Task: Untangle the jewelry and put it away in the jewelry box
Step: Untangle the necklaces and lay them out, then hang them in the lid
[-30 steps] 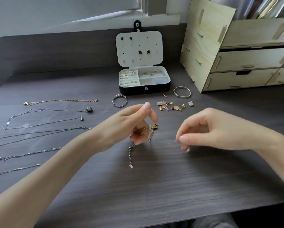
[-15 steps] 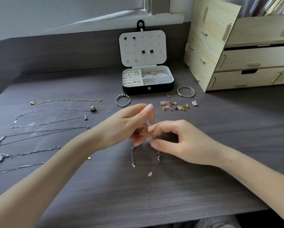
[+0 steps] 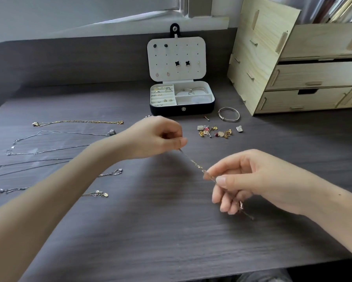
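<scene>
A thin silver chain bracelet (image 3: 194, 163) is stretched taut in the air above the dark desk. My left hand (image 3: 156, 137) pinches its upper end and my right hand (image 3: 246, 180) pinches it lower down, with the tail and a small charm hanging below my right fingers. The black jewelry box (image 3: 182, 109) stands open at the back of the desk, with rings and bangles in its white compartments and earrings on its lid.
Several necklaces (image 3: 55, 133) lie in rows on the left. A pile of small charms (image 3: 213, 132), a silver bangle (image 3: 228, 114) and a stud lie in front of the box. A wooden drawer unit (image 3: 293, 74) stands at the back right.
My hands have pulled apart, left up and away, right down and toward me, drawing the bracelet out straight. Before, it hung bunched from my left fingers.
</scene>
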`<state>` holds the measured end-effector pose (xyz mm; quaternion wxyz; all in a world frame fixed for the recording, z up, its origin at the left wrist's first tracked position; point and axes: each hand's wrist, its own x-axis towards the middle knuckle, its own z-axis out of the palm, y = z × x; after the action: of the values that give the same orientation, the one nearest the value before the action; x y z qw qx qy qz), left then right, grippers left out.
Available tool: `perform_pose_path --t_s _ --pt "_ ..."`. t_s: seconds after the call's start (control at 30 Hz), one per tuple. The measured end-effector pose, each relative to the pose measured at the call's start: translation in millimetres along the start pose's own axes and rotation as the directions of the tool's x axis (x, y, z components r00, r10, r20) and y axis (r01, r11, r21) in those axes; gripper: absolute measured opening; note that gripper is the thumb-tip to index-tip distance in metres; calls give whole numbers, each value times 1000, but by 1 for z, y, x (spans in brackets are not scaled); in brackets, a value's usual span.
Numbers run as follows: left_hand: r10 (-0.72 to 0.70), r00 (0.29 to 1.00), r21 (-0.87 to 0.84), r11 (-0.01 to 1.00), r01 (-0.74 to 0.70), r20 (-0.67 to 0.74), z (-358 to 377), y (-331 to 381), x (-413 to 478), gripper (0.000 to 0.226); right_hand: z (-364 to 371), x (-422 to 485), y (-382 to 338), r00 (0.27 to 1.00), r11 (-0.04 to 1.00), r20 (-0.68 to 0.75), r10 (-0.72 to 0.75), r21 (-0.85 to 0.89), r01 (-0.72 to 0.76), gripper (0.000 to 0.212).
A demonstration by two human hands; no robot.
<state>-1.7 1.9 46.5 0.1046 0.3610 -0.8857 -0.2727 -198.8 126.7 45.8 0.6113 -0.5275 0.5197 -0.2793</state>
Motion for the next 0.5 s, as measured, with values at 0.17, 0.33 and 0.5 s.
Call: perform_pose_path --t_s 0.17,0.33,0.5 --pt "70 995 141 988 -60 -65 17 -4 14 25 13 4 6 992 994 -71 106 9 -106 9" --pt "136 960 210 974 -85 -245 36 -5 1 25 17 6 6 984 990 -110 143 27 -141 12" --pt "-358 930 -277 905 323 -84 41 25 -33 25 16 8 3 981 985 -98 167 63 -161 9"
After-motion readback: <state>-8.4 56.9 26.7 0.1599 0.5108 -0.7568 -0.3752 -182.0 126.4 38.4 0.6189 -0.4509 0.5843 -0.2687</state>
